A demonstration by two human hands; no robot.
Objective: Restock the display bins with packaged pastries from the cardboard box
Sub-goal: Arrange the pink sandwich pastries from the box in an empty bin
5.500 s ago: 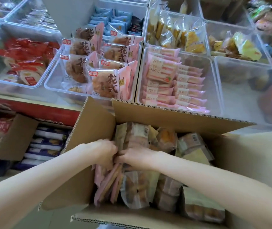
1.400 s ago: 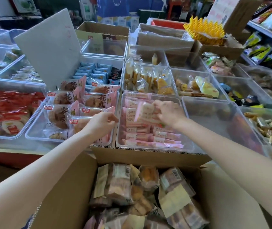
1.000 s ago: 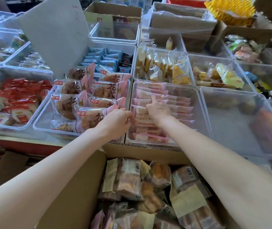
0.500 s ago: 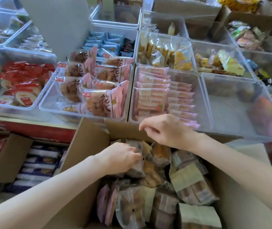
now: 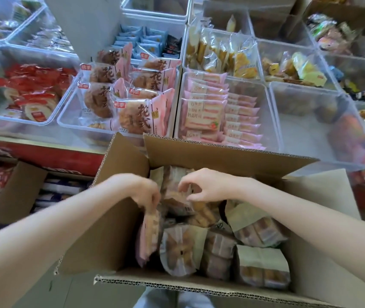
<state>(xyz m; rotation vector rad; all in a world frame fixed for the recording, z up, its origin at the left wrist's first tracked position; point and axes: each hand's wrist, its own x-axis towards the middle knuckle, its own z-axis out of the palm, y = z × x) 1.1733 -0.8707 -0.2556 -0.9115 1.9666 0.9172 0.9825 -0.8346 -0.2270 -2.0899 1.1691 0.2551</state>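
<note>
An open cardboard box (image 5: 199, 152) full of packaged pastries stands right in front of me, below the display bins. My left hand (image 5: 141, 187) reaches into its left side and pinches the top of a pink pastry packet (image 5: 149, 232) that stands upright. My right hand (image 5: 203, 185) hovers over the middle of the box, fingers curled around the top of a clear pastry packet (image 5: 177, 198). Beyond the box a clear bin (image 5: 272, 121) holds rows of pink cake packets (image 5: 203, 114). Left of it another bin (image 5: 66, 116) holds round pastries in pink wrappers (image 5: 137, 116).
A bin of red-wrapped crackers (image 5: 28, 92) sits far left. To the right a clear bin (image 5: 314, 138) has a bare floor. Yellow snacks (image 5: 226, 54) and blue packets (image 5: 141, 41) fill the back row. An open carton (image 5: 17, 192) lies below on the left.
Both hands have come back from the pink-cake bin and dropped into the cardboard box. My left hand has taken hold of a pink packet, and my right hand has closed on a clear one.
</note>
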